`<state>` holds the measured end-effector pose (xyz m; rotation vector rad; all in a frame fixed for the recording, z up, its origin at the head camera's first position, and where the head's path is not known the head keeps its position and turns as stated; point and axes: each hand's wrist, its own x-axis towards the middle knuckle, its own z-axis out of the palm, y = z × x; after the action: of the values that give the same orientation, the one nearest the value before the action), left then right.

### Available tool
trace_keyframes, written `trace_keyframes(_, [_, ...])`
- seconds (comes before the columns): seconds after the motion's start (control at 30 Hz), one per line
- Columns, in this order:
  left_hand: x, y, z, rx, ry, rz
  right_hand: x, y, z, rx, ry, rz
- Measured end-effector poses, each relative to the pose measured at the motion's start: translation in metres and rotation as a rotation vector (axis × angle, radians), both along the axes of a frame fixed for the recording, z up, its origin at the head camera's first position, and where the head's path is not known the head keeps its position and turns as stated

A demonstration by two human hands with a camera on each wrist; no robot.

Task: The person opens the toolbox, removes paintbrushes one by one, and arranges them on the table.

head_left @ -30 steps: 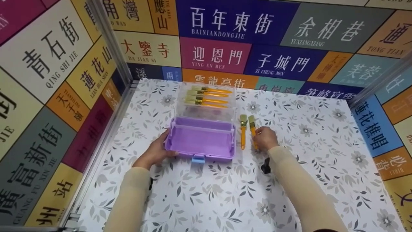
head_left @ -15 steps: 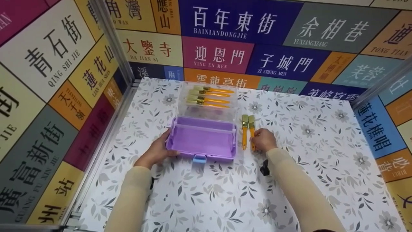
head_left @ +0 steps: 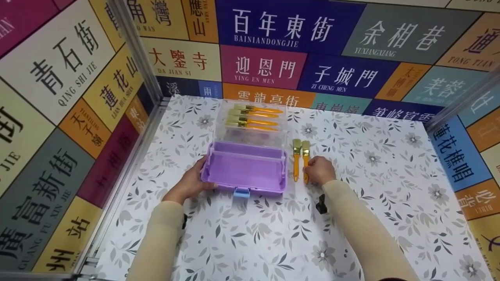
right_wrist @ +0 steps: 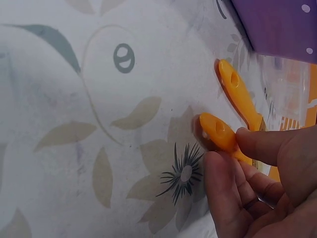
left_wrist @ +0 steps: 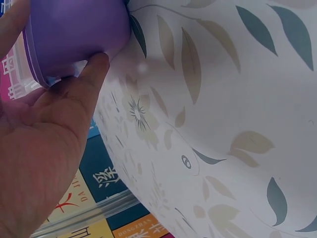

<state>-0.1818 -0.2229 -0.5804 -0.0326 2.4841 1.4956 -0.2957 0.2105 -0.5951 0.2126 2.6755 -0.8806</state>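
Walls [head_left: 289, 29] of coloured panels with large Chinese characters stood behind and to both sides of a white tabletop [head_left: 281, 234] printed with grey leaves and flowers. Two cream sleeves [head_left: 156, 234] extended over it from the near edge. An open, rectangular purple plastic box [head_left: 246, 170] sat at the middle of the table, with its clear plastic lid [head_left: 250, 136] laid back behind it. The person's left hand [head_left: 192, 181] gripped the box's left end, thumb at the near corner and fingers round the side. The right hand [head_left: 322, 171] pinched the orange handle of a flat, pale-bristled paintbrush [head_left: 306, 156], its thumb and fingers closed on it. That brush lay to the right of the box, bristles pointing away; a matching paintbrush [head_left: 296, 162] lay just beside it, nearer the box. Several similar brushes [head_left: 265, 115] lay sideways across the lid's far part. A small light-blue latch [head_left: 241, 192] showed on the box's front.
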Motion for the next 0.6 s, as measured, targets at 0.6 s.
trace_keyframes(0.6, [-0.001, 0.001, 0.000, -0.010, -0.012, -0.023, 0.011, 0.019, 0.020, 0.017, 0.025, 0.065])
